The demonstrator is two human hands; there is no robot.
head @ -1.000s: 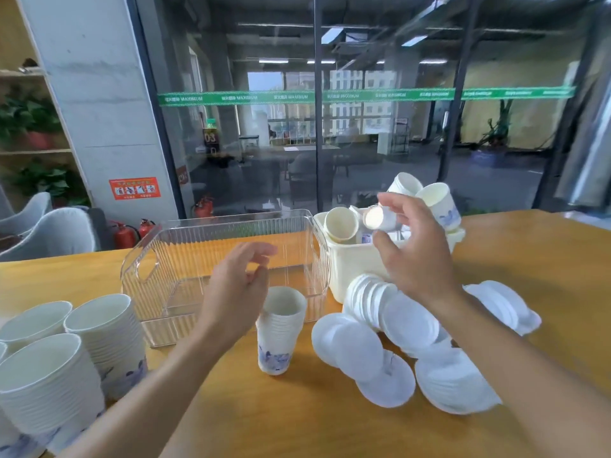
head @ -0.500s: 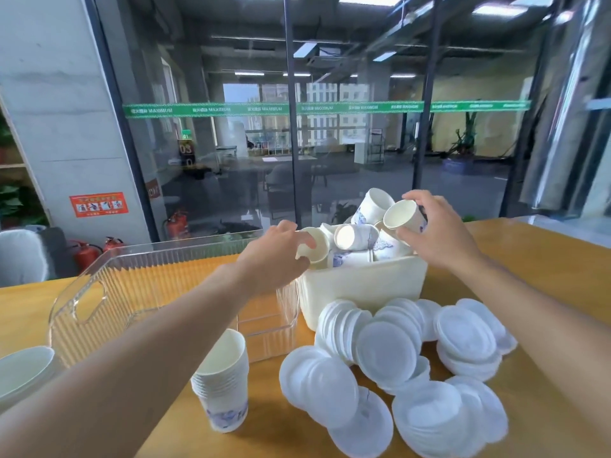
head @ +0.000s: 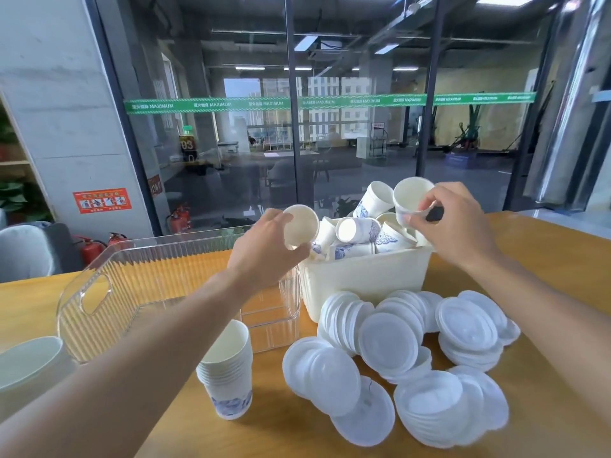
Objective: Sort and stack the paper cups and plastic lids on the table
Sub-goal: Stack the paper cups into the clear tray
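Note:
A white bin (head: 363, 276) at the table's middle is heaped with loose white paper cups printed in blue (head: 358, 231). My left hand (head: 264, 249) grips one cup (head: 300, 226) at the bin's left edge, its mouth facing me. My right hand (head: 456, 226) holds another cup (head: 411, 196) above the bin's right side. A stack of nested cups (head: 228, 368) stands upright in front of the bin, to its left. Several white plastic lids (head: 390, 342) lie in loose overlapping piles before the bin.
A clear ribbed plastic basket (head: 139, 285) with a handle hole sits left of the bin. Larger stacked paper bowls (head: 26, 361) show at the left edge. A glass wall runs behind the wooden table (head: 545, 266).
My left hand reached from near the cup stack to the bin and took a cup. My right hand moved onto a cup at the bin's right and lifted it. The view shifted closer.

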